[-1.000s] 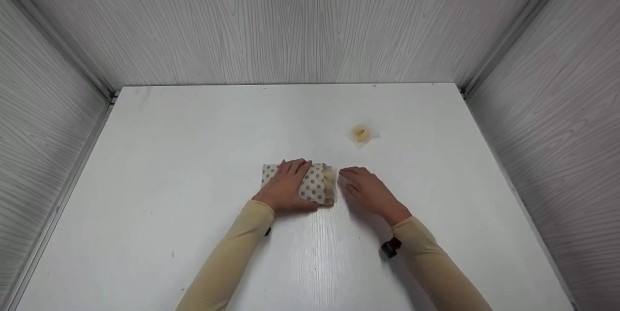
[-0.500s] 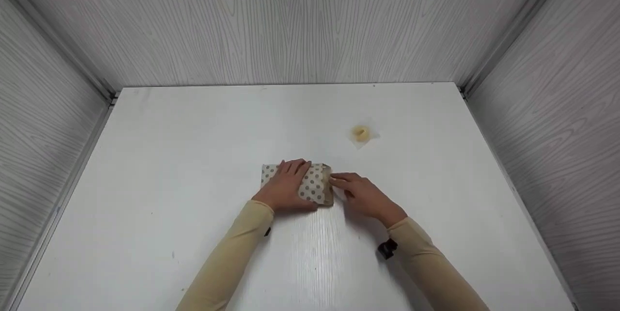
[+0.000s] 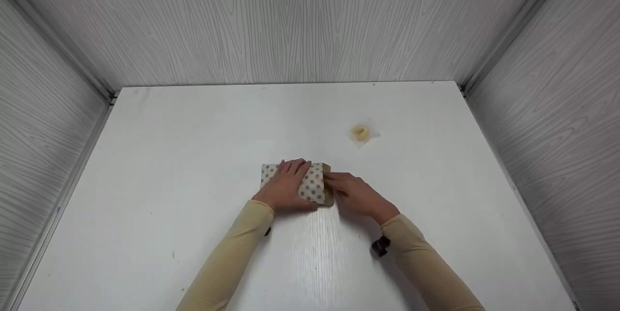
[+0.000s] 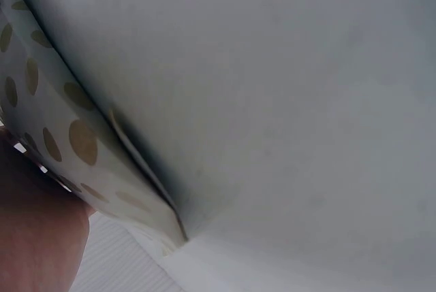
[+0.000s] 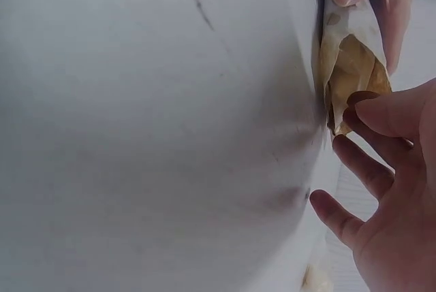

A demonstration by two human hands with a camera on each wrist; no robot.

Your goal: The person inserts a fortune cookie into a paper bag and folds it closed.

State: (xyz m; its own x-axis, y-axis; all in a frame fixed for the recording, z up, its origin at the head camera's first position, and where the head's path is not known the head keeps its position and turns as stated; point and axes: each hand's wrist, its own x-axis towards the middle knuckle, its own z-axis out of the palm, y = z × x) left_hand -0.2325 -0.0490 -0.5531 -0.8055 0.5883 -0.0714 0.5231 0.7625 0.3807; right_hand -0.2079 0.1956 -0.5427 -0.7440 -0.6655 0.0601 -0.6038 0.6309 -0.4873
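A white paper bag with grey-brown polka dots [image 3: 312, 185] lies on its side on the table, its brown-lined mouth facing right. My left hand [image 3: 286, 190] holds it from above, thumb along the near edge and fingers over the top to the far side. My right hand [image 3: 356, 194] has its fingertips inside the mouth. In the right wrist view, thumb and index finger come close together at the opening, while the other fingers [image 5: 364, 169] stay outside, spread apart. The bag's inner lining [image 5: 354, 67] shows there; its contents are mostly hidden.
Behind the right hand, a small pale-yellow curled piece [image 3: 361, 132] lies on a translucent square sheet [image 3: 359, 144]. The white table [image 3: 193, 127] meets grey wood-grained panels [image 3: 290, 25] at the back and both sides.
My right hand has moved left, its fingertips passing from beside the bag into its mouth. The pale layer that stuck out of the mouth no longer shows. My left hand has stayed in place.
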